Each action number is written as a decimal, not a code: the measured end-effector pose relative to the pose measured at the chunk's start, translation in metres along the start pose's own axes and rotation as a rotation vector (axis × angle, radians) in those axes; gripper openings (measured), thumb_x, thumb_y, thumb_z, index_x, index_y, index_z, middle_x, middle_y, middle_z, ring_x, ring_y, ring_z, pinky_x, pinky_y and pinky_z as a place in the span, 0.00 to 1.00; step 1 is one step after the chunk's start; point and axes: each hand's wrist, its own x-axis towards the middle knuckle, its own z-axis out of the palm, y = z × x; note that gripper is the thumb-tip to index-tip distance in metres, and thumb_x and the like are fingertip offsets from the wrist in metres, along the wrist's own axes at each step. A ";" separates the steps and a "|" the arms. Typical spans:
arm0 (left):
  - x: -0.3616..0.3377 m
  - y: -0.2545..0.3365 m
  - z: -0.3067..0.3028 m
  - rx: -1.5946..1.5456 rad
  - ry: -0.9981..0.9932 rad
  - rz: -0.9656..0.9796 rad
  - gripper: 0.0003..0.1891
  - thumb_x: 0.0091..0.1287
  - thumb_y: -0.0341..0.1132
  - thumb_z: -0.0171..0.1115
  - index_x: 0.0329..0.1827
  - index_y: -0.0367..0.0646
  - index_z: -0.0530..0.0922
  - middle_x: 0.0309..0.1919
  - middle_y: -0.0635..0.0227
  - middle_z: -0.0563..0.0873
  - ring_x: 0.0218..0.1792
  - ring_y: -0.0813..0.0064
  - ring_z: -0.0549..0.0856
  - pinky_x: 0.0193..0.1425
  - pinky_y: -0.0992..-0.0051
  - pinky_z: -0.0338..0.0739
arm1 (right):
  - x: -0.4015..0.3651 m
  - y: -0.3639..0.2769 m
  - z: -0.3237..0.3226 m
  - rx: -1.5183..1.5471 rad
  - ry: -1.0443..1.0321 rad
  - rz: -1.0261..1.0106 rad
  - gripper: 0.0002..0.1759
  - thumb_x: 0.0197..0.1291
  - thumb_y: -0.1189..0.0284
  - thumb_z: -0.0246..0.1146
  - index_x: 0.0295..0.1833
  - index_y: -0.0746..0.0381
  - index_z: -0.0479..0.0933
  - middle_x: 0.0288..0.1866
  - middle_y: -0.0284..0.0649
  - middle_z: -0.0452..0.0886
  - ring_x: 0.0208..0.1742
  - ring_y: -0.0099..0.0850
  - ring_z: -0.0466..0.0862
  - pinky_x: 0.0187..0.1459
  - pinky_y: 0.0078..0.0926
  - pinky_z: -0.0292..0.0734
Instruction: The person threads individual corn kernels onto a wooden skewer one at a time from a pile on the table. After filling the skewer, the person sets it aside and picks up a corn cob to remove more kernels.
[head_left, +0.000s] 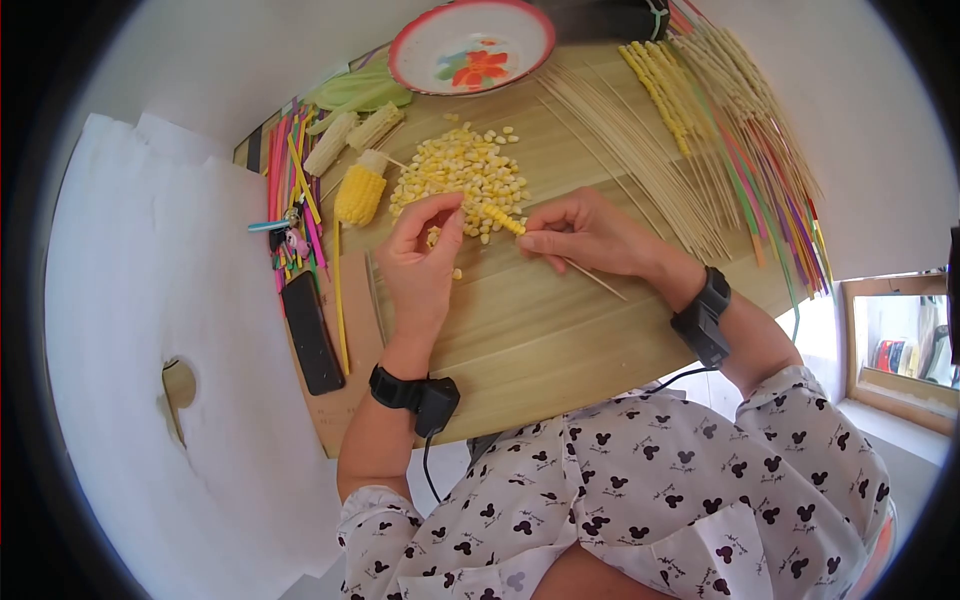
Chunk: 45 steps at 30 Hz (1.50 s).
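My right hand (pixel 585 232) pinches a thin wooden skewer (pixel 598 281), its bare end pointing down and right. Yellow corn kernels (pixel 503 219) are threaded in a row on the part left of my fingers. At the skewer's far tip, my left hand (pixel 425 245) has thumb and forefinger pressed together; whatever lies between them is hidden. A pile of loose kernels (pixel 465 160) spreads on the table just beyond both hands. Left of the pile is a partly stripped corn cob (pixel 361 195), with two bare cobs (pixel 330 144) and green husks (pixel 365 88) behind it.
Many bare skewers (pixel 630 145) lie to the right, beside kernel-filled skewers (pixel 655 95) and colored strips (pixel 790 215). A red-rimmed enamel basin (pixel 420 65) stands at the back. On the left are a black phone (pixel 312 335), cardboard (pixel 360 300) and more colored strips (pixel 283 165).
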 end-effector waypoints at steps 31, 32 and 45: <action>0.014 -0.004 -0.018 0.730 -0.118 0.271 0.10 0.59 0.27 0.66 0.44 0.41 0.83 0.38 0.63 0.80 0.43 0.65 0.79 0.50 0.71 0.73 | 0.003 0.007 -0.002 0.059 0.163 -0.007 0.11 0.67 0.71 0.62 0.34 0.66 0.79 0.21 0.29 0.76 0.22 0.15 0.74 0.25 0.15 0.68; 0.014 -0.005 -0.017 0.731 -0.118 0.271 0.10 0.59 0.27 0.66 0.44 0.41 0.83 0.38 0.63 0.80 0.43 0.65 0.79 0.50 0.71 0.73 | 0.003 0.006 -0.001 0.049 0.157 -0.004 0.11 0.67 0.71 0.62 0.33 0.66 0.79 0.21 0.28 0.76 0.22 0.15 0.74 0.25 0.15 0.68; 0.015 -0.009 -0.015 0.782 -0.111 0.267 0.07 0.58 0.26 0.66 0.39 0.39 0.80 0.34 0.64 0.78 0.39 0.67 0.78 0.45 0.71 0.72 | 0.003 0.005 0.001 0.059 0.137 0.002 0.11 0.67 0.71 0.62 0.32 0.66 0.78 0.20 0.27 0.75 0.22 0.14 0.73 0.25 0.15 0.67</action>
